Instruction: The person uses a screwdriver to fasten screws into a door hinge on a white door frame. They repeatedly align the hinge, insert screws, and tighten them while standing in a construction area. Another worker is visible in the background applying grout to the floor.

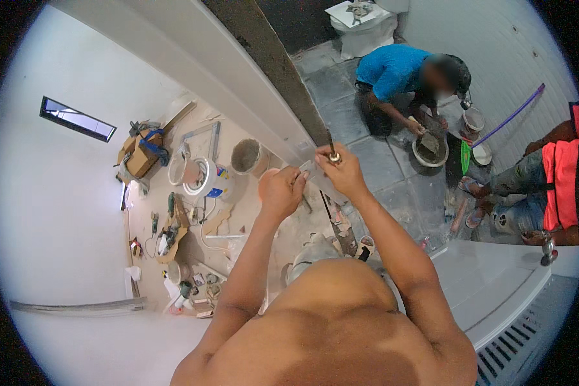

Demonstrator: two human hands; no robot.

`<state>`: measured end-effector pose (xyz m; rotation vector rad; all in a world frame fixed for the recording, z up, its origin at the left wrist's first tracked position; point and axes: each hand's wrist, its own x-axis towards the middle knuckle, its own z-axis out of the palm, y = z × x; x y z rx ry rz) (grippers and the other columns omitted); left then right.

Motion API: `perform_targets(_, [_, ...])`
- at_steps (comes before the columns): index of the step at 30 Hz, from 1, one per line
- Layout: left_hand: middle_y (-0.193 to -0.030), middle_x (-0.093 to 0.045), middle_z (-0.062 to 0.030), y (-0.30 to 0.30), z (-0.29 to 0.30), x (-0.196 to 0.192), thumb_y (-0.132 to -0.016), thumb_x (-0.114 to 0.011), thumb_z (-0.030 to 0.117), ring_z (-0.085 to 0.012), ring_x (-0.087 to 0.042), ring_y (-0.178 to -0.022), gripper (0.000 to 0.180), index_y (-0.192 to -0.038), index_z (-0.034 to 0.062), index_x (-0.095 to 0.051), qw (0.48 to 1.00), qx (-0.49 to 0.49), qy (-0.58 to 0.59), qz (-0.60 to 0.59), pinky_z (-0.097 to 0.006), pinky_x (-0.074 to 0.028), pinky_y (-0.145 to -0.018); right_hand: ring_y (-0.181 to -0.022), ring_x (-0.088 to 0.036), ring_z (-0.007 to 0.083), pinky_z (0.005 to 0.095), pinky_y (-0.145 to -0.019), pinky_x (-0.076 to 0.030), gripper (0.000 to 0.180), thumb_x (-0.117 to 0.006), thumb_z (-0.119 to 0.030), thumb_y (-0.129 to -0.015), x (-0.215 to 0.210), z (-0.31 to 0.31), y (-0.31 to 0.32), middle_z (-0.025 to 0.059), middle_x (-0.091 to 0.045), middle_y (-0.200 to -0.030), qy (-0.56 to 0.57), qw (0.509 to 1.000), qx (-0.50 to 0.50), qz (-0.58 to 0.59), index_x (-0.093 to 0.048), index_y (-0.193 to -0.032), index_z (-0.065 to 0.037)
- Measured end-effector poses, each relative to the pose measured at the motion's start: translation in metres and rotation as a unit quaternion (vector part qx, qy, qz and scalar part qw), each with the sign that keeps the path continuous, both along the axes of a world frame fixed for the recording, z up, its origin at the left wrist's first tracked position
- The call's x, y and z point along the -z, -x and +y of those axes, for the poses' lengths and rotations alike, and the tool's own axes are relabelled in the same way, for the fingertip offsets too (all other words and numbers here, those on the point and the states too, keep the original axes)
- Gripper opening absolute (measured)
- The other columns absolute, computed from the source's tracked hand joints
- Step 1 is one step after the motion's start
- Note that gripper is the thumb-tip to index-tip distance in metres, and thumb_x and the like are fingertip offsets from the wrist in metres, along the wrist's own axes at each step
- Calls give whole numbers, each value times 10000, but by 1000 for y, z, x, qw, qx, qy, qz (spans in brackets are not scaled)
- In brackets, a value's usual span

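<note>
In front of my chest, both hands are raised at a white door frame (264, 106). My right hand (344, 172) is closed around a thin dark rod with a round brass-coloured end (334, 156); its exact kind is unclear. The rod points up along the frame's edge. Left of it, my left hand (284, 192) is closed, thumb against its fingers, near the frame's face. What it pinches is hidden. A narrow dark stick (306, 203) shows just below the left hand; I cannot tell whether it is held or lies on the floor.
Left, the dusty floor holds buckets (248, 156), a cardboard box (141, 154) and scattered power tools (170, 235). Right, a crouching person in blue (395, 71) works at a mortar basin (430, 151). Another person in an orange vest (563, 180) stands near the white door (489, 289).
</note>
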<state>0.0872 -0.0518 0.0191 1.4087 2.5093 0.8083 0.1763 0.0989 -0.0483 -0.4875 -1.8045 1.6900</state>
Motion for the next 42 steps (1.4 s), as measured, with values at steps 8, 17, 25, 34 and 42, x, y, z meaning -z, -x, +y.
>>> perform_targets(8, [-828,-558,-189,9,-14,20,-872,-632,182,-378,-543,-830,263,-716,-23,-579,999,-37,-37,-2,-456,-417,-733,-710,-595,226,342,-642,-470,294,-785,-221,-803,-28,22,43,82,-622,-825,-189,973,79,105,-654,-975,-23])
perform_targets(17, [-721,-549,-178,4,2,19,-894,-611,193,-372,-549,-739,228,-753,15,-590,993,-54,-100,14,-466,-404,-665,-756,-633,308,363,-678,-495,227,-749,-224,-796,-32,32,32,133,-642,-844,-131,991,12,25,-669,-877,-28])
perform_targets(25, [-844,-634,-186,7,17,6,-939,-566,222,-373,-611,-789,233,-940,11,-663,996,-60,-59,23,-432,-475,-704,-729,-614,248,349,-680,-484,196,-683,-182,-815,-21,27,-1,138,-648,-829,-76,993,-93,13,-674,-896,-3])
perform_targets(34, [-767,-681,-144,5,19,-2,-835,-709,396,-332,-666,-700,354,-835,43,-679,970,-193,-60,139,-405,-511,-617,-632,-517,72,258,-569,-427,167,-733,-137,-846,-19,35,24,6,-597,-691,1,996,-82,-35,-660,-904,1])
perform_targets(42, [-894,-667,-110,12,26,-5,-726,-758,516,-321,-657,-815,512,-911,50,-653,960,-248,-51,123,-441,-512,-681,-616,-544,127,302,-571,-441,211,-745,-184,-843,-26,31,22,85,-621,-693,-168,986,-1,-11,-647,-877,-1])
